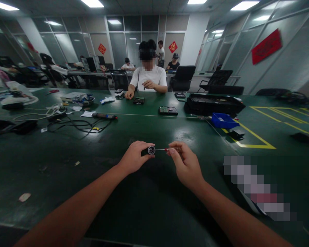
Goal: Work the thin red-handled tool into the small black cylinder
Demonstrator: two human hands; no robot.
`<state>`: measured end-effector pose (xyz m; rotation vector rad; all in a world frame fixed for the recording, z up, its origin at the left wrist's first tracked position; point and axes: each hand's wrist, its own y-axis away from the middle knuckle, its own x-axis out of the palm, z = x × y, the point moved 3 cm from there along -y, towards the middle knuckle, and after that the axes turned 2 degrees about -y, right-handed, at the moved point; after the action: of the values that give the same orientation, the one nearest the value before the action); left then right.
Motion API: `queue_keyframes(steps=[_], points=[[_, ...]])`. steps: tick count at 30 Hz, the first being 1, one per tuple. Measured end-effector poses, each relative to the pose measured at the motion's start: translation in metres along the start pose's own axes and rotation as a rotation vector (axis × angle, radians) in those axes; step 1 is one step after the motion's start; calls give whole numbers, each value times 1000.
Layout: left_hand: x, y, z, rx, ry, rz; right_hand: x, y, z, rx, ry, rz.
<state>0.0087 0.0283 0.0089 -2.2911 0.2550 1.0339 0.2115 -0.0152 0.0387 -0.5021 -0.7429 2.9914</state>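
Observation:
Between the thumb and fingers of my left hand [135, 156] is a small round part with a silver rim [151, 150], its open face turned toward me. Its dark inside is too small to make out. My right hand [186, 163] is closed around a screwdriver [161, 149] with a thin metal shaft and a red collar. The shaft points left, and its tip is at the right edge of the round part. I cannot tell whether the tip goes inside it. Both hands are above the green table [134, 206].
Farther off lie a circuit-board device [168, 110], a black case [213, 104] and a blue bin [224, 120]. Tangled black cables [74, 123] and a dark tool with a red end [104, 116] are at left. A person [149, 75] sits opposite. A blurred-out object [257, 190] lies at right.

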Motion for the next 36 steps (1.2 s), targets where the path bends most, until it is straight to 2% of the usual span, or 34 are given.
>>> queue_keyframes(steps=[7,9,13,18,24,28,36], points=[[-1,-2,-2,26,-36,-10,3,-13,-35,359,-550,-170],[-1,-2,-2,25,-55,2,2,-15,-41,409,-620,-195],[1,-3,-2,22,-61,19,-2,-14,-36,280,-453,-242],[1,-2,-4,25,-58,23,0,-7,-19,118,-145,-153],[0,-1,-7,17,-57,30,-1,-4,-9,53,-3,-98],[0,-2,-6,12,-64,36,-6,-5,-4,40,194,-96],[0,-1,-4,11,-60,28,-2,-2,0,-45,155,56]])
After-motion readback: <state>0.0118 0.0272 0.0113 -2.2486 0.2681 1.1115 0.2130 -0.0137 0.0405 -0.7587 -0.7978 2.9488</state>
